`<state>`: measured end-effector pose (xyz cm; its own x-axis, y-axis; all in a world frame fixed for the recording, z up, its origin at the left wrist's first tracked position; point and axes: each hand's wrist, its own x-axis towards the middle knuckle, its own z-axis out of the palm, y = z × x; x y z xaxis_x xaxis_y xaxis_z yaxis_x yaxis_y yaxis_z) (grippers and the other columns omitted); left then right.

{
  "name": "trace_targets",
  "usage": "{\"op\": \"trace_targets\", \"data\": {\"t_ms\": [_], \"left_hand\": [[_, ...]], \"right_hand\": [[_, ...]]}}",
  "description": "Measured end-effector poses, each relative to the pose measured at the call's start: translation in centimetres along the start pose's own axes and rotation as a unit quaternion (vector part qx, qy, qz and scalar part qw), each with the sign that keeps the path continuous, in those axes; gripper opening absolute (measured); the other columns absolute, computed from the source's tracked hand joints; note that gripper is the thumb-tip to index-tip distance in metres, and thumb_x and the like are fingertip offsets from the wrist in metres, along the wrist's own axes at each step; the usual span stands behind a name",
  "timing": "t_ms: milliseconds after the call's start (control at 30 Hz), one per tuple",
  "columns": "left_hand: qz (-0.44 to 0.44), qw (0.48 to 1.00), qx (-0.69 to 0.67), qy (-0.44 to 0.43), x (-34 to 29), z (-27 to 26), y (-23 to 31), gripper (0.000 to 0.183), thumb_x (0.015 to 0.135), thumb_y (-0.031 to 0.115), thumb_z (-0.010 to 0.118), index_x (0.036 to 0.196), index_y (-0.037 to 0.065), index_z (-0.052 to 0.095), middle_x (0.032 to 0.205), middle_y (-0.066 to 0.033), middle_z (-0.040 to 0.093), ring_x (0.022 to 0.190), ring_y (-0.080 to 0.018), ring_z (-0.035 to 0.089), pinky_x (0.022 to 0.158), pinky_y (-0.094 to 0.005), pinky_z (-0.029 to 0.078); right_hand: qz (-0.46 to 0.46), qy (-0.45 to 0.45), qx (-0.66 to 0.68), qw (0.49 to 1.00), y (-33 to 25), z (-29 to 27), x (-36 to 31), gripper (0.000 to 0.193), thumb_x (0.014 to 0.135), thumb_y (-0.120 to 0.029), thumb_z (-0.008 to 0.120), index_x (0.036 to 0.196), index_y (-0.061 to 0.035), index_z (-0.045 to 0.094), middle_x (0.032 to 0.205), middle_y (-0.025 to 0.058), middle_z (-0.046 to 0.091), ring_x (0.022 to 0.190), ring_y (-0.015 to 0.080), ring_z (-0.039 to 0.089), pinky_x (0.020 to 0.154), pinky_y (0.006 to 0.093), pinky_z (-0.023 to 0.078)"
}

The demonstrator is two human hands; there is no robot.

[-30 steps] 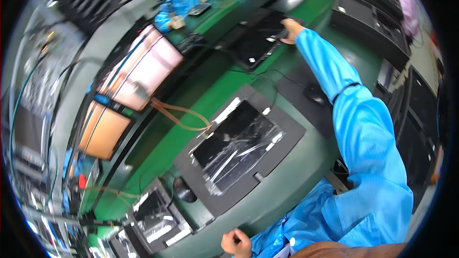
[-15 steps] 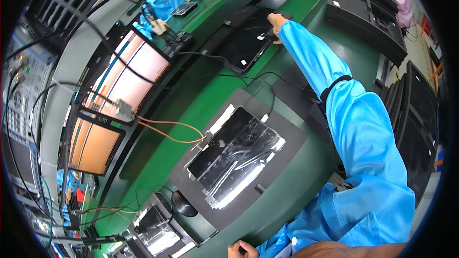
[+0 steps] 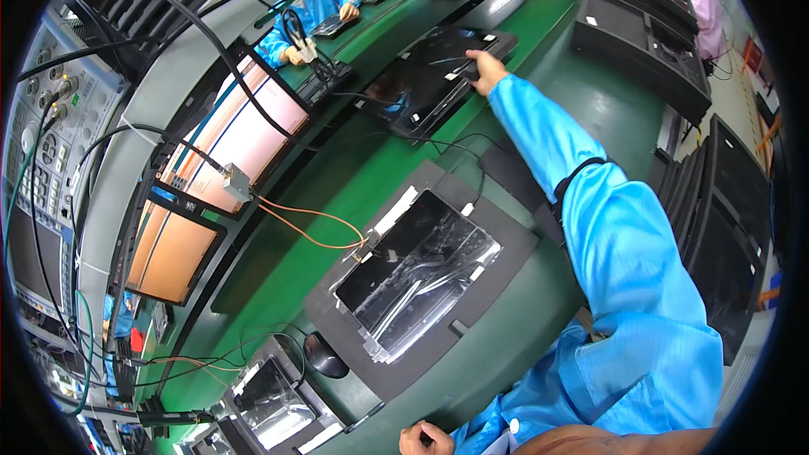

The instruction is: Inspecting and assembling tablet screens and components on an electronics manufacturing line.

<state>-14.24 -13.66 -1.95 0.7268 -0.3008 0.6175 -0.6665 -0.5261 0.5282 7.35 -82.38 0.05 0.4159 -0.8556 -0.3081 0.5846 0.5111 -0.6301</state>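
Note:
My right hand (image 3: 486, 72) reaches far across the green bench in a blue sleeve. Its fingers and thumb are closed at the edge of a black flat panel (image 3: 413, 97), which has small white tags and lies among dark flat pieces. Low in the view, my left hand (image 3: 426, 439) rests by the bench's near edge with curled fingers; a dark spot shows between them, too small to name. Between my hands lies a glossy display panel (image 3: 417, 274) with clear film on a dark grey mat (image 3: 497, 278). An orange cable (image 3: 324, 243) clips to its edge.
A black mouse (image 3: 324, 356) sits beside the mat, near a smaller panel (image 3: 270, 400). Monitors (image 3: 244, 131) and hanging cables line the left. Black trays (image 3: 645, 50) stand at the far right; more stacked panels (image 3: 729, 227) stand nearer. Co-workers in blue sleeves (image 3: 320, 4) work opposite.
My right hand has shifted slightly toward me, and the black panel at it lies at a different angle. My left hand stays put. The view has turned a little.

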Motion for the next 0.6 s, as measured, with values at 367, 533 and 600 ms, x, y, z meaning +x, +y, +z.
{"op": "trace_targets", "data": {"t_ms": [367, 533, 600], "left_hand": [[0.011, 0.996, -0.087, 0.034, -1.5, 1.3, -1.8, 0.005, 0.08, -0.001, 0.063, 0.081, 0.004, 0.061, 0.062, -0.0065, 0.052, 0.048, -0.0228, 0.046, 0.045, -0.0359, 0.031], [0.029, 0.99, -0.126, 0.06, -1.7, 1.0, -2.3, 0.004, 0.081, 0.001, 0.064, 0.082, 0.004, 0.061, 0.065, -0.0069, 0.055, 0.049, -0.0224, 0.049, 0.045, -0.035, 0.033], [0.035, 0.989, -0.144, 0.027, -1.9, 0.6, -2.6, 0.002, 0.087, 0.0, 0.062, 0.087, 0.001, 0.061, 0.071, -0.0087, 0.057, 0.053, -0.0189, 0.049, 0.047, -0.0303, 0.035]], "right_hand": [[-0.198, 0.264, 0.1, 0.939, -6.5, -6.1, -9.9, 0.054, 0.073, -0.012, 0.081, 0.115, 0.0145, 0.061, 0.121, 0.024, 0.066, 0.107, 0.0305, 0.064, 0.096, 0.0395, 0.048], [-0.196, 0.347, 0.201, 0.895, -9.0, -10.2, -20.4, 0.042, 0.076, -0.017, 0.08, 0.107, 0.008, 0.068, 0.11, 0.0167, 0.07, 0.09, 0.028, 0.068, 0.087, 0.0417, 0.054], [-0.183, 0.352, 0.211, 0.893, -9.7, -12.2, -22.9, 0.052, 0.081, -0.023, 0.077, 0.12, 0.0088, 0.063, 0.12, 0.0167, 0.068, 0.102, 0.0282, 0.067, 0.093, 0.0398, 0.052]]}}
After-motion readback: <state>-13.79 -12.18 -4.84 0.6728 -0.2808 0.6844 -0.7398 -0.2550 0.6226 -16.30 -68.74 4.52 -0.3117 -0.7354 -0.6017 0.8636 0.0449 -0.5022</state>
